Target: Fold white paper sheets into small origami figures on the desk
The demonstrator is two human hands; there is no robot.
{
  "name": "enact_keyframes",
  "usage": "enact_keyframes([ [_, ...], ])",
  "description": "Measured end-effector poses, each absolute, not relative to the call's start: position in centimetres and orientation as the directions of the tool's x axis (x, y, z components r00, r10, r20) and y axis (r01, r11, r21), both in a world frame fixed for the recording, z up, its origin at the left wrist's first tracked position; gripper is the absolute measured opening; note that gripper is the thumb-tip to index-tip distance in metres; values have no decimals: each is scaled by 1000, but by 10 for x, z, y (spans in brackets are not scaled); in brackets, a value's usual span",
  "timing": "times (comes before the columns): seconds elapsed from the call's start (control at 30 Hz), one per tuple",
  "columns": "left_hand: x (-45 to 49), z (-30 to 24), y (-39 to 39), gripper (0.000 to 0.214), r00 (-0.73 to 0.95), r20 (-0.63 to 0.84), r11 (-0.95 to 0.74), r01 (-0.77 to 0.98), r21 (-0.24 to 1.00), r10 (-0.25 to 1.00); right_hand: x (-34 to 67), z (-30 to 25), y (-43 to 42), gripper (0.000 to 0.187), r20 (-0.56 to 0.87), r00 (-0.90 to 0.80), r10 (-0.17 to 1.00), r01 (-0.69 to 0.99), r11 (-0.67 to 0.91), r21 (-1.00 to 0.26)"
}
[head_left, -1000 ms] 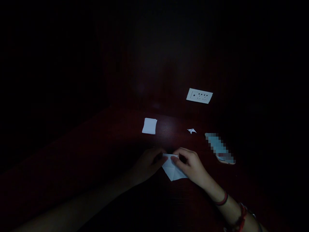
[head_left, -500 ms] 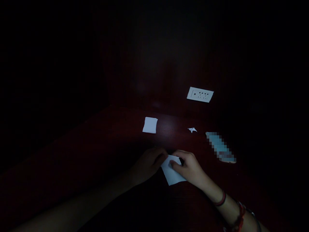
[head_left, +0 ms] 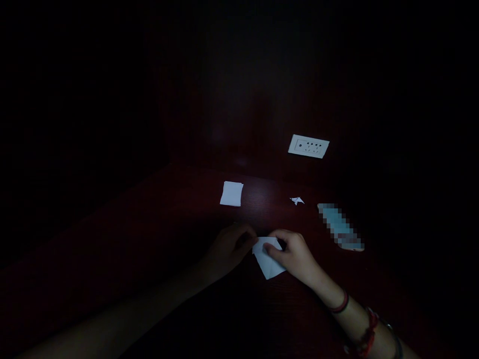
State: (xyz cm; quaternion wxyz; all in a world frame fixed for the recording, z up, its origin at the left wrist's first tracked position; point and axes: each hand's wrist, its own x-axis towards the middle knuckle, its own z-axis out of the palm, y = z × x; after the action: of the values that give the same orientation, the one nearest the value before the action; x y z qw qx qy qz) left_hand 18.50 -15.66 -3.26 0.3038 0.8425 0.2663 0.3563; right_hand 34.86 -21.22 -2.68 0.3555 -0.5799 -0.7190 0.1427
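A small white sheet of paper (head_left: 268, 264) is held between my two hands, its lower corner pointing toward me and a crease showing on its face. My right hand (head_left: 295, 252) grips its right side, thumb on top and fingers behind. At the upper left corner my left hand (head_left: 234, 245) pinches the paper between thumb and forefinger; its other fingers are in shadow. Farther back lies a small stack of white paper (head_left: 231, 193). To its right rests a small folded white paper figure (head_left: 297, 201).
A phone (head_left: 340, 227) with a blurred-out screen lies on the dark red table (head_left: 179, 199) at the right. On the wall behind is a white socket plate (head_left: 309, 146). The surroundings are very dark.
The paper's lower corner has shifted up and slightly right, and its outline looks narrower. Both hands keep hold of it and have moved only slightly.
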Motion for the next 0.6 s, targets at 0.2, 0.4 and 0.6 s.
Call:
enact_keyframes([
  [0.2, 186, -33, -158, 12, 656, 432, -721, 256, 644, 619, 349, -18, -218, 11, 458, -145, 877, 762, 394, -514],
  [0.4, 186, -33, -162, 13, 663, 502, -815, 313, 488, 555, 349, -16, -222, 10, 567, -192, 801, 836, 436, -332],
  [0.6, 186, -32, -165, 13, 653, 569, -863, 320, 390, 500, 341, -17, -223, 8, 555, -213, 804, 820, 456, -346],
])
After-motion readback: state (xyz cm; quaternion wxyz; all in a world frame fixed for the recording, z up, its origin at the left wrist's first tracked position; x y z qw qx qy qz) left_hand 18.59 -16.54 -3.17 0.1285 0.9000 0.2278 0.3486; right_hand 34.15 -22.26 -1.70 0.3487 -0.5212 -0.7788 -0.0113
